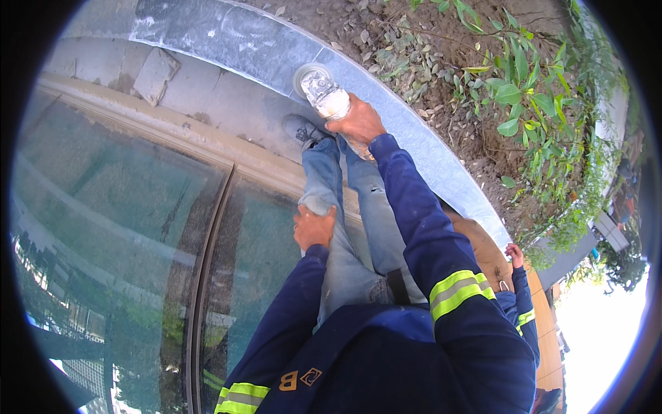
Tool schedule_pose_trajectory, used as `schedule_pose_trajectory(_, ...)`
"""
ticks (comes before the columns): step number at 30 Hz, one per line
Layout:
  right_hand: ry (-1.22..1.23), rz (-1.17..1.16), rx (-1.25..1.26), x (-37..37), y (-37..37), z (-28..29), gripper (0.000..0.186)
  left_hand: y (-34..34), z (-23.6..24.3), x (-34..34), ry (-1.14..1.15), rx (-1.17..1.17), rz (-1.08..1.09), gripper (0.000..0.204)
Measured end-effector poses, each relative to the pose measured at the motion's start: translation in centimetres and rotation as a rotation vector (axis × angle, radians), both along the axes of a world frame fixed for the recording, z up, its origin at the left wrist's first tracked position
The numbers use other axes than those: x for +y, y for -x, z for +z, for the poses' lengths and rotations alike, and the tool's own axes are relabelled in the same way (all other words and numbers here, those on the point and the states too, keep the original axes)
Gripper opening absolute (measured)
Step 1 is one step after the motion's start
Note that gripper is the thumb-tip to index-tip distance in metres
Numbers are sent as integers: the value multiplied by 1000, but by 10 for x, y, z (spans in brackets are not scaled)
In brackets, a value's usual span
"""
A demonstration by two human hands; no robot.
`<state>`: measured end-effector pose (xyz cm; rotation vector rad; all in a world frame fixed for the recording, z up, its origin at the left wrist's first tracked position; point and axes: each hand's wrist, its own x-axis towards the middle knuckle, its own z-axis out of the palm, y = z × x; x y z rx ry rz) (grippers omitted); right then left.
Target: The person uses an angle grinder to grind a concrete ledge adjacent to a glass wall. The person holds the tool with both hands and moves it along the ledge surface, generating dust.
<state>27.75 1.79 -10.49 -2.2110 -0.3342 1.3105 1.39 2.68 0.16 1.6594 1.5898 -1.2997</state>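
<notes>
angle grinder point(323, 90) sits on the curved stone curb point(227, 41), its body running straight ahead from the right hand point(357, 123), which is clamped on it; left hand point(314, 228) rests empty on the knee, farther back.

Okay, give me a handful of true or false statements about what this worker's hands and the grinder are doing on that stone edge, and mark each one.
1. The right hand grips an angle grinder. True.
2. The grinder's disc sits on the glass panel. False: it sits on the grey stone curb.
3. The left hand rests on the knee of the jeans. True.
4. Both hands hold the grinder. False: only the right hand does.
5. Green plants grow in soil beyond the curb. True.
6. The sleeves are plain red. False: they are dark blue with yellow reflective bands.
</notes>
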Motion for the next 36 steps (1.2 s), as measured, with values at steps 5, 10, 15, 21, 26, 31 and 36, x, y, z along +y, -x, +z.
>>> schedule_pose_trajectory(5, 20, -44, -57, -15, -12, -1, 86, 3, -1, -2, -11, -21, -13, 96)
schedule_pose_trajectory(10, -8, 5, -22, 2, -23, -6, 86, 1, 1, -2, -14, 0, -25, 95)
schedule_pose_trajectory(15, 2, 82, -10, 15, -2, -2, 84, 0, 0, -4, -11, 2, -21, 97)
schedule_pose_trajectory(21, 55, 126, 32, 4, 17, 6, 84, 1, -2, -5, -16, 14, -1, 96)
schedule_pose_trajectory(26, 106, 16, -39, -24, 4, -1, 87, -3, 1, -4, -11, 12, 30, 94)
schedule_pose_trajectory(31, 25, -52, -102, -20, -13, -5, 87, 3, 2, -2, -14, -11, 27, 92)
schedule_pose_trajectory(36, 48, 38, -94, 9, -7, 3, 85, 0, 3, -1, -10, -10, 35, 93)
